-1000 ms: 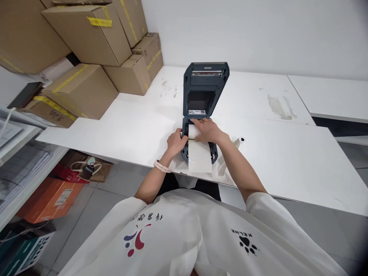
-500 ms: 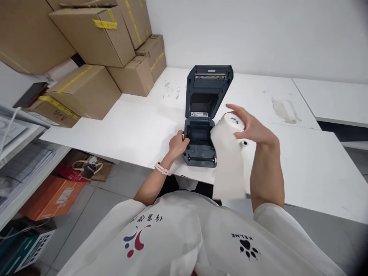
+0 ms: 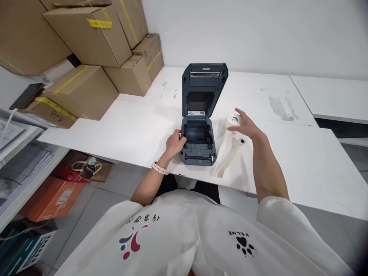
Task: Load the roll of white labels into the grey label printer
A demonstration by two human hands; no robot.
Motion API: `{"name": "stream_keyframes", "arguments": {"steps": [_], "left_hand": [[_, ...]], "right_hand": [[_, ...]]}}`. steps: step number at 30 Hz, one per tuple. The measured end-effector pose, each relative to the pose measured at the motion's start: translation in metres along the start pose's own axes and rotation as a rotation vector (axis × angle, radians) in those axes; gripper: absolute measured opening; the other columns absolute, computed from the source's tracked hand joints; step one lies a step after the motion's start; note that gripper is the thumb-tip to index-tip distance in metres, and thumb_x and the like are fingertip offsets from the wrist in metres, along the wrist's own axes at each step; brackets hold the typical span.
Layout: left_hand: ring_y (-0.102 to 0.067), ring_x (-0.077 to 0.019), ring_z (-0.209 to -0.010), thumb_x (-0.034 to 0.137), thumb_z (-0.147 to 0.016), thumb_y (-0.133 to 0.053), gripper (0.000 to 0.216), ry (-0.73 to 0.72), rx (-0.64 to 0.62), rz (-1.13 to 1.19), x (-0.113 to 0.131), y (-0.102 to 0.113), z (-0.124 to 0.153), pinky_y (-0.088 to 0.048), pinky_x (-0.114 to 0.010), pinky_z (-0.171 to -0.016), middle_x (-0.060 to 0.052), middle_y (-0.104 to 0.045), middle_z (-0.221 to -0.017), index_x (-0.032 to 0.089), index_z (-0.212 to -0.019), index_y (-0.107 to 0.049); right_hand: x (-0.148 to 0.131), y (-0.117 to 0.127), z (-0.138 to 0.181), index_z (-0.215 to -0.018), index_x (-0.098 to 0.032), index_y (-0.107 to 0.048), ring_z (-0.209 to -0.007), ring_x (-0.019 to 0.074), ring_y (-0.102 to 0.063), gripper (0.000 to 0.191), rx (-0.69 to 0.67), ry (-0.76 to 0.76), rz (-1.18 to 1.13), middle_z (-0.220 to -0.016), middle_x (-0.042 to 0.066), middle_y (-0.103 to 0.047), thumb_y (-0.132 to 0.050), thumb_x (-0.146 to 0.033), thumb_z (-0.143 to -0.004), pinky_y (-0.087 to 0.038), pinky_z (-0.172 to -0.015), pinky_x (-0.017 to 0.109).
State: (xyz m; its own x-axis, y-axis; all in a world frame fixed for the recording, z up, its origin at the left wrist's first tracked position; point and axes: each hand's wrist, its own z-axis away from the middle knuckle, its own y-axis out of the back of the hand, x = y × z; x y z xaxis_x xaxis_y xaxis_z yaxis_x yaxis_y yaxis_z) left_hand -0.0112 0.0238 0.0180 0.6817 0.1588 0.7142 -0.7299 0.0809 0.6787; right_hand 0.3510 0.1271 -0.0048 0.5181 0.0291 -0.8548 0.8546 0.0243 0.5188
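A dark label printer (image 3: 198, 147) stands with its lid (image 3: 203, 82) raised and its inner bay bare. My left hand (image 3: 175, 142) grips the printer's left side, thumb over the rim and fingers along the outside. Right of the printer, my right hand (image 3: 246, 124) curls around a white label roll (image 3: 232, 119), at or just above the tabletop. Just below that roll lies a thin core (image 3: 242, 141) with a dark hole, and a narrow pale paper strip (image 3: 228, 161) runs from it toward the table's front edge.
Cardboard boxes (image 3: 83, 90) with yellow tape are stacked at the back left of the white table (image 3: 138, 126). A white wall stands behind. Below on the left, an orange box (image 3: 53, 197) and a paper bag with things in it sit on the floor beside a shelf.
My right hand has lowered the label roll and moved it back, away from my body; its long hanging paper no longer covers the printer's right side. My left hand stays on the printer.
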Motion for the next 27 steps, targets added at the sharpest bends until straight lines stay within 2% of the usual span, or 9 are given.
{"name": "stream_keyframes", "arguments": {"steps": [4, 7, 9, 12, 15, 18, 21, 24, 27], "left_hand": [[-0.067, -0.0254, -0.082, 0.028, -0.089, -0.048, 0.043, -0.013, -0.003, 0.020, -0.001, -0.001, 0.000, -0.045, -0.035, -0.071, -0.004, -0.070, -0.085, 0.018, -0.130, -0.056], [-0.067, -0.0261, -0.083, 0.026, -0.088, -0.048, 0.042, -0.017, 0.005, -0.001, 0.000, 0.000, 0.001, -0.045, -0.036, -0.072, -0.005, -0.071, -0.085, 0.018, -0.129, -0.057], [-0.067, -0.0261, -0.084, 0.026, -0.088, -0.048, 0.041, -0.014, 0.016, -0.010, 0.002, 0.000, 0.002, -0.045, -0.036, -0.074, -0.005, -0.071, -0.086, 0.018, -0.127, -0.057], [-0.067, -0.0251, -0.084, 0.026, -0.089, -0.048, 0.040, 0.001, 0.017, 0.003, 0.004, 0.000, 0.003, -0.045, -0.035, -0.074, -0.004, -0.071, -0.086, 0.019, -0.127, -0.058], [-0.065, -0.0238, -0.081, 0.026, -0.089, -0.048, 0.040, 0.000, 0.014, 0.007, 0.004, 0.000, 0.004, -0.044, -0.034, -0.072, -0.003, -0.068, -0.083, 0.019, -0.126, -0.058], [-0.061, -0.0225, -0.077, 0.027, -0.088, -0.049, 0.039, -0.026, 0.035, 0.014, 0.002, 0.000, 0.003, -0.041, -0.033, -0.070, -0.001, -0.063, -0.078, 0.018, -0.124, -0.059], [-0.058, -0.0211, -0.073, 0.027, -0.087, -0.050, 0.038, -0.017, 0.041, 0.055, -0.001, -0.002, 0.003, -0.038, -0.032, -0.066, 0.001, -0.059, -0.074, 0.018, -0.123, -0.059], [-0.056, -0.0196, -0.069, 0.027, -0.086, -0.053, 0.037, 0.003, 0.046, 0.137, -0.007, -0.007, 0.000, -0.036, -0.031, -0.063, 0.002, -0.057, -0.071, 0.020, -0.122, -0.060], [-0.058, -0.0189, -0.073, 0.027, -0.083, -0.057, 0.037, -0.005, 0.086, 0.246, -0.015, -0.015, -0.004, -0.039, -0.031, -0.066, 0.001, -0.060, -0.078, 0.021, -0.119, -0.061]], "right_hand": [[0.022, 0.014, 0.054, -0.145, -0.029, -0.056, -0.146, 0.0352, -0.051, 0.092, 0.054, -0.048, -0.291, -0.153, 0.014, -0.059, -0.088, -0.033, -0.058, -0.040, -0.121, 0.057], [0.035, 0.013, 0.095, -0.131, -0.034, -0.066, -0.142, 0.0337, -0.055, 0.073, -0.044, -0.089, -0.332, -0.147, 0.008, -0.065, -0.089, -0.036, -0.062, -0.040, -0.121, 0.057], [0.033, 0.007, 0.111, -0.122, -0.032, -0.071, -0.130, 0.0342, -0.062, 0.060, -0.125, -0.143, -0.290, -0.142, 0.008, -0.068, -0.089, -0.041, -0.065, -0.046, -0.115, 0.058], [0.007, 0.001, 0.117, -0.109, -0.026, -0.076, -0.106, 0.0333, -0.071, 0.049, -0.217, -0.117, -0.325, -0.118, 0.011, -0.077, -0.089, -0.050, -0.069, -0.056, -0.099, 0.055], [-0.047, -0.002, 0.108, -0.115, -0.026, -0.075, -0.100, 0.0328, -0.072, 0.051, -0.319, 0.098, -0.358, -0.102, 0.009, -0.078, -0.086, -0.054, -0.074, -0.058, -0.091, 0.050], [-0.110, -0.020, 0.090, -0.128, -0.027, -0.071, -0.108, 0.0313, -0.071, 0.050, -0.408, 0.340, -0.086, -0.121, 0.008, -0.076, -0.077, -0.050, -0.085, -0.056, -0.098, 0.047], [-0.155, -0.063, 0.065, -0.136, -0.022, -0.066, -0.119, 0.0320, -0.068, 0.043, -0.448, 0.471, 0.368, -0.134, 0.009, -0.072, -0.063, -0.031, -0.094, -0.053, -0.103, 0.046], [-0.170, -0.109, 0.044, -0.137, -0.016, -0.064, -0.124, 0.0348, -0.067, 0.045, -0.475, 0.433, 0.813, -0.137, 0.015, -0.071, -0.056, -0.015, -0.093, -0.053, -0.097, 0.043], [-0.166, -0.134, 0.038, -0.129, -0.010, -0.068, -0.118, 0.0387, -0.070, 0.042, -0.482, 0.409, 0.954, -0.127, 0.022, -0.074, -0.060, -0.009, -0.088, -0.052, -0.098, 0.048]]}}
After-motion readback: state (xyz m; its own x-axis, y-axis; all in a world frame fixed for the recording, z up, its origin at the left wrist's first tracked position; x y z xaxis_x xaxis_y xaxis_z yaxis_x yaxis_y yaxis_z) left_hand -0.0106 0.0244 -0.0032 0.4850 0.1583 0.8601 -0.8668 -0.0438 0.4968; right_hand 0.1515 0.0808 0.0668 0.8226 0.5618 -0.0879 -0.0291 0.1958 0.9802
